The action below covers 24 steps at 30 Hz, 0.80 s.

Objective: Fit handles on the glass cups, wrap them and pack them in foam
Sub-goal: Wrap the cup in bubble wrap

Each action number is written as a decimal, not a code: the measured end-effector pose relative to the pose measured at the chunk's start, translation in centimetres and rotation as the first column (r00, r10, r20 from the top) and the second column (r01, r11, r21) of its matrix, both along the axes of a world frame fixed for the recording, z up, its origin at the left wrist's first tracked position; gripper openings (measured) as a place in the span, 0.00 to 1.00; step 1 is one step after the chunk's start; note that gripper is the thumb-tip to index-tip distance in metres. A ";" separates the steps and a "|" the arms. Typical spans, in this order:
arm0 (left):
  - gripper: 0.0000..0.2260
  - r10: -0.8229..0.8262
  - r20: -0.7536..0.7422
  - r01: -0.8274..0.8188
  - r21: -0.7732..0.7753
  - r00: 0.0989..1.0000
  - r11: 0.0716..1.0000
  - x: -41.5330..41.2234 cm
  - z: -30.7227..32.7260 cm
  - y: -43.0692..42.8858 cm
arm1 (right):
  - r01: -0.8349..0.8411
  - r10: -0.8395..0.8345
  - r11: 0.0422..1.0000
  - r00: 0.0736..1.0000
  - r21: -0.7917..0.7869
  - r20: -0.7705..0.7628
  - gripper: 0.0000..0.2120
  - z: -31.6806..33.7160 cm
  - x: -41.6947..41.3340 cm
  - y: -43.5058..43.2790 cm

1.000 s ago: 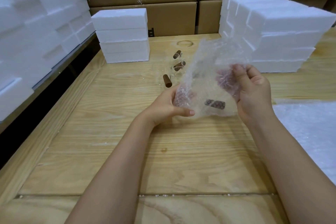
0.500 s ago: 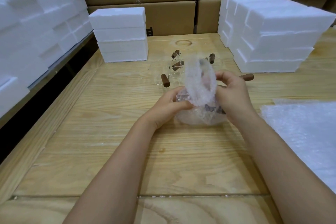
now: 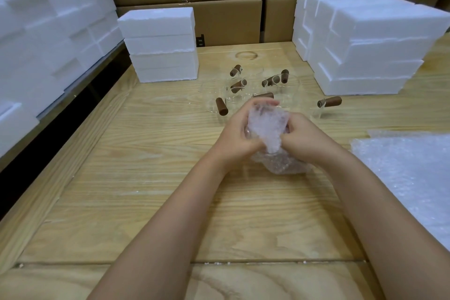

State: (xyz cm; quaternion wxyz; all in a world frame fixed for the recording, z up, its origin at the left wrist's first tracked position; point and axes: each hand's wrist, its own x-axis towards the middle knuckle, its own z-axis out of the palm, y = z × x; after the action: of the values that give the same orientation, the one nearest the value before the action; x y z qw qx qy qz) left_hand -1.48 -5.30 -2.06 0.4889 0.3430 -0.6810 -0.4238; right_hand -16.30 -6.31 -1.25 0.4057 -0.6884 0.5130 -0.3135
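A bundle of bubble wrap (image 3: 270,136) around a glass cup sits between my hands over the middle of the wooden table (image 3: 146,165). My left hand (image 3: 237,136) grips its left side and my right hand (image 3: 304,137) grips its right side, fingers curled into the wrap. The cup inside is hidden by the wrap. Behind the bundle stand several clear glass cups with brown wooden handles (image 3: 221,106), one handle pointing right (image 3: 330,101).
A sheet of bubble wrap (image 3: 409,178) lies at the right. White foam blocks are stacked at the back left (image 3: 160,44), back right (image 3: 365,41) and along the left side (image 3: 43,31). Cardboard boxes (image 3: 219,14) line the back.
The bubble wrap was spread open and held up; it is now folded down and bunched tight around the cup, with both hands closed in on it.
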 end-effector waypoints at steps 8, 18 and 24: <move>0.22 0.059 0.053 -0.064 0.103 0.997 0.993 -0.4 -0.1 -0.1 | 0.241 -0.292 0.915 0.949 -0.323 -0.119 0.22 0.0 1.3 0.5; 0.27 0.435 0.003 -0.435 -0.042 0.900 0.900 -1.3 -0.3 -0.2 | 0.218 -0.231 0.866 0.973 -0.451 0.027 0.17 0.3 2.5 1.3; 0.32 0.265 -0.178 -0.216 0.251 0.948 0.944 -2.4 -0.4 0.2 | 0.464 -0.422 0.778 0.885 -0.423 0.196 0.18 0.7 1.8 1.4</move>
State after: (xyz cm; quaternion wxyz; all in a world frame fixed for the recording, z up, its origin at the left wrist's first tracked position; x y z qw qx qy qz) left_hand -3.85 -5.07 -2.47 0.5635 0.4312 -0.5253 -0.4697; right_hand -14.45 -4.93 -0.51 0.1690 -0.6094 0.5529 -0.5426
